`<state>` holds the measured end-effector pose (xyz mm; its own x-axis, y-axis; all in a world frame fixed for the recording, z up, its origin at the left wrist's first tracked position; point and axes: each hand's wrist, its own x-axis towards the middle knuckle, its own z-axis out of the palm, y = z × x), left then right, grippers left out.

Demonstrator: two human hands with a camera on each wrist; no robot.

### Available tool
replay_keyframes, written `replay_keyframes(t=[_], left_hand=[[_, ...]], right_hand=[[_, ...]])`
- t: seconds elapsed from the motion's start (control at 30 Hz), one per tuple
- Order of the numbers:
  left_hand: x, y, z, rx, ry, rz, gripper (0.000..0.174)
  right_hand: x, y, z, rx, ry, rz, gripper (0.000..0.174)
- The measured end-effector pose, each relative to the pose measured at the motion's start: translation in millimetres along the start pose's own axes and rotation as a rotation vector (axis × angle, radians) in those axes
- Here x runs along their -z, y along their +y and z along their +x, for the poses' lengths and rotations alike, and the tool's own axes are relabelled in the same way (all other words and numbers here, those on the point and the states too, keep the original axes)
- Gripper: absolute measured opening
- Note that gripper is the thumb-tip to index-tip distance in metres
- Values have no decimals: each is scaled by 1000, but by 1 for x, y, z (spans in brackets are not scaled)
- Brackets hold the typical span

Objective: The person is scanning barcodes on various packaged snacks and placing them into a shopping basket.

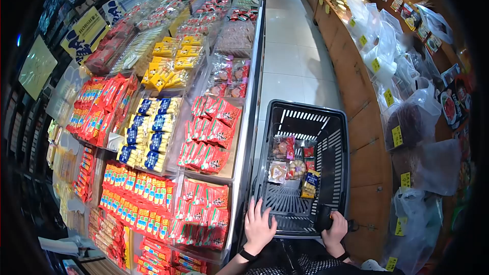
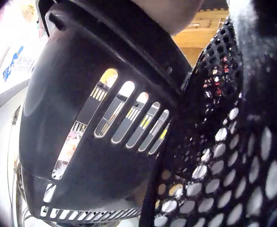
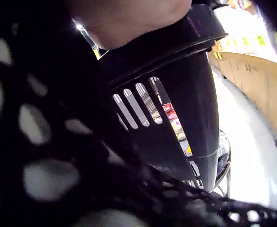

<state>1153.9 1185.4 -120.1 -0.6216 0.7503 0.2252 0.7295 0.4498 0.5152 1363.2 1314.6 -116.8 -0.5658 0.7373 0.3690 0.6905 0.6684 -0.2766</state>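
Observation:
A black shopping basket (image 1: 333, 163) with slotted sides stands in front of me in the head view. My left hand (image 1: 259, 228) lies on its near left rim with the fingers extended. At the near right corner my right hand (image 1: 335, 231) curls round a dark handle (image 1: 323, 217); the palm side is hidden. Inside the basket are several small snack packs, among them a blue and yellow pack (image 1: 309, 183) and a clear pack of round pieces (image 1: 295, 169). Both wrist views show the basket's outer wall (image 2: 72, 113) below the hands, partly covered by black mesh clothing (image 3: 39, 156).
To the left runs a long display of bins with red snack packs (image 1: 204, 158), blue and white packs (image 1: 150, 132) and yellow packs (image 1: 173, 61). On the right, wooden cabinets (image 1: 361, 163) carry plastic-covered bins with yellow tags (image 1: 397, 135). A tiled aisle (image 1: 293, 46) leads ahead.

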Motion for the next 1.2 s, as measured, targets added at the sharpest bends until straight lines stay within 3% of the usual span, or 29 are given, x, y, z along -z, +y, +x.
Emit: replay_keyframes(t=[0.4, 0.6, 0.73, 0.93, 1.13, 1.2], left_hand=[[-12, -18, 69, -95, 51, -33, 29], [-41, -23, 158, -133, 109, 30, 23], [-68, -17, 232, -88, 152, 56, 32], [-90, -10, 318, 21, 158, 65, 38], [-85, -1, 327, 21, -33, 202, 37], [-70, 21, 334, -21, -83, 333, 38]], right_hand=[[-31, 3, 60, 24, 81, 15, 49], [-64, 20, 164, 77, 120, 28, 52], [-92, 41, 245, 75, 106, 23, 51], [-113, 61, 321, 90, 49, 75, 56], [-108, 78, 335, 225, -178, 190, 62], [-97, 86, 348, 280, -251, 262, 55]])
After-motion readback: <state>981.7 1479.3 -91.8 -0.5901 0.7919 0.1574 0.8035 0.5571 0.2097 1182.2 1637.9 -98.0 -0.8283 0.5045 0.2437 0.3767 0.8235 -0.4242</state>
